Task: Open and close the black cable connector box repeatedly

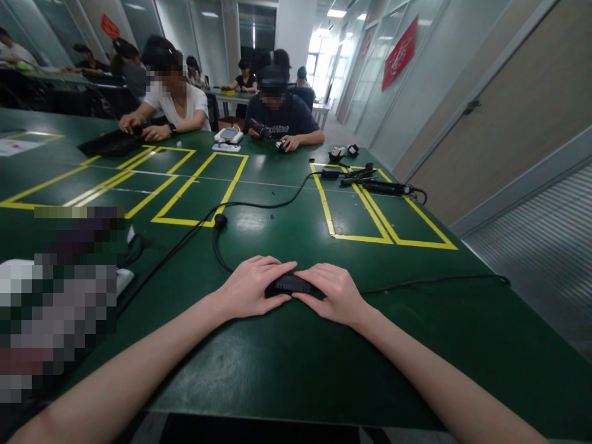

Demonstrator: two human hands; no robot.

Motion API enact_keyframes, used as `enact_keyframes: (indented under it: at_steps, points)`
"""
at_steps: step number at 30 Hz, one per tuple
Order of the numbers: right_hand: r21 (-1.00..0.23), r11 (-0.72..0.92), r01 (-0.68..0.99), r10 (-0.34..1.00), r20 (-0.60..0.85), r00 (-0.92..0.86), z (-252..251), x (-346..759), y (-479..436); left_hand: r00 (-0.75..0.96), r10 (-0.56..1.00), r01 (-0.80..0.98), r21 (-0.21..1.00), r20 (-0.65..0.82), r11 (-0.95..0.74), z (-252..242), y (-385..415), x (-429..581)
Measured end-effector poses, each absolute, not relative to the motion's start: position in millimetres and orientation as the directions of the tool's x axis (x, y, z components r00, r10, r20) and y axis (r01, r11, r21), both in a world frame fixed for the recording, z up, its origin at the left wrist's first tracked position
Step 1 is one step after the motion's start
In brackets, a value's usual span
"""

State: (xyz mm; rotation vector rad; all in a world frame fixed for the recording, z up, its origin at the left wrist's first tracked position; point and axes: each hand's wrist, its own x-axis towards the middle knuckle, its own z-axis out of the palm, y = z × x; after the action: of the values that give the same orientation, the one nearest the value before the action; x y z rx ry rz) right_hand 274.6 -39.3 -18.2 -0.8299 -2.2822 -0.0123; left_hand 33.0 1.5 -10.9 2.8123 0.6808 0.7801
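Head view, black block: the block (292,283) is held between both hands at the near middle of the green table (259,364); whether it is lifted from the surface cannot be told.
Left hand: the block's left end is gripped by the left hand (254,287), thumb on the near side, fingers on the far side.
Right hand: the right end is gripped likewise by the right hand (329,293); the two sets of fingertips are nearly met.
Plug and lead: a black plug (221,220) is laid at a corner of a yellow tape outline (182,221), its lead (217,250) running to behind the left hand.
Right cord: a thin black cord (430,283) is stretched from beside the right hand toward the table's right edge.
Long cable: a black cable (259,204) is trailed across the table to a small black box (330,174).
Far side: two co-workers are seated, one in a white top (192,111), one in a dark top (296,117).
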Motion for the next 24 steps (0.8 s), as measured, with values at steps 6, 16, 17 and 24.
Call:
enact_keyframes:
  at_steps: [6, 16, 17, 24]
  points:
    - [-0.233, 0.781, 0.579, 0.587, 0.589, -0.555, -17.1, 274.3, -39.8, 0.763, 0.455, 0.389, 0.236, 0.46, -0.891, -13.5, 1.0, 33.9]
    - [-0.443, 0.675, 0.59, 0.737, 0.446, -0.508, -13.1, 270.5, -46.6, 0.803, 0.411, 0.397, 0.126, 0.432, -0.909, -15.1, -0.4, 37.8]
    - [-0.502, 0.634, 0.588, 0.773, 0.388, -0.503, -12.2, 271.5, -47.2, 0.81, 0.391, 0.387, 0.102, 0.438, -0.916, -15.4, -0.2, 38.0]
    - [-0.8, 0.412, 0.436, 0.861, 0.185, -0.474, -8.8, 274.9, -49.8, 0.841, 0.332, 0.367, 0.002, 0.427, -0.93, -16.7, 2.3, 40.5]
